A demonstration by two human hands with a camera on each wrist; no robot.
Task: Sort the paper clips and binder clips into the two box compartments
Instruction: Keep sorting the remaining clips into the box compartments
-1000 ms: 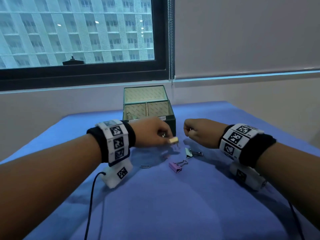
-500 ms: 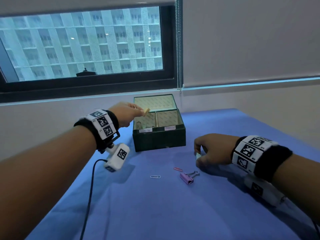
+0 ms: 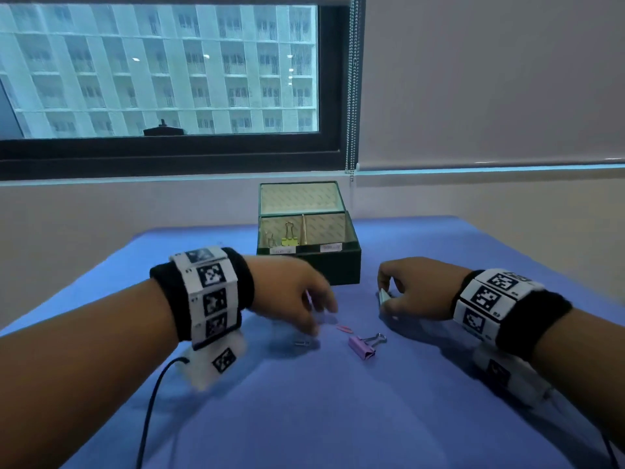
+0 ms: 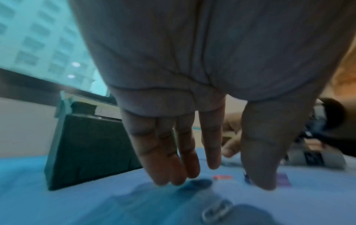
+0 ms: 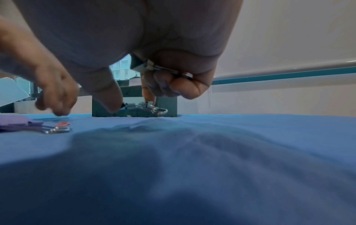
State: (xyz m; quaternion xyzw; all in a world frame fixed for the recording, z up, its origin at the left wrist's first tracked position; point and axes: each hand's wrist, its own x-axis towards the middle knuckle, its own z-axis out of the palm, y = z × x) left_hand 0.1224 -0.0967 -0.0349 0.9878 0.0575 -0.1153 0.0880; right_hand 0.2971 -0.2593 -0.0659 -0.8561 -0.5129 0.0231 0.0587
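The dark green box [image 3: 341, 265] stands open at the far middle of the table. Its left compartment holds a yellow binder clip [image 3: 289, 237] and another clip [image 3: 270, 239]. My left hand [image 3: 321, 319] hangs open and empty, fingers straight [image 4: 169, 167], just above a pink paper clip [image 3: 345, 329] [image 4: 222, 177] and a silver paper clip [image 3: 302, 343] [image 4: 217, 211]. A purple binder clip [image 3: 362, 347] [image 5: 13, 123] lies between the hands. My right hand [image 3: 385, 299] [image 5: 133, 106] pinches a pale binder clip [image 3: 384, 295] [image 5: 146, 107] on the cloth. Its curled fingers hold a second clip [image 5: 163, 69] in the palm.
A blue cloth [image 3: 338, 418] covers the table. The box's lid [image 3: 299, 198] stands up behind it against the wall under the window. A black cable [image 3: 148, 411] trails from my left wrist unit.
My left hand carried the yellow binder clip up to the box, left it in the left compartment, and came back down empty over the paper clips. The right hand has stayed low, pinching the pale clip.
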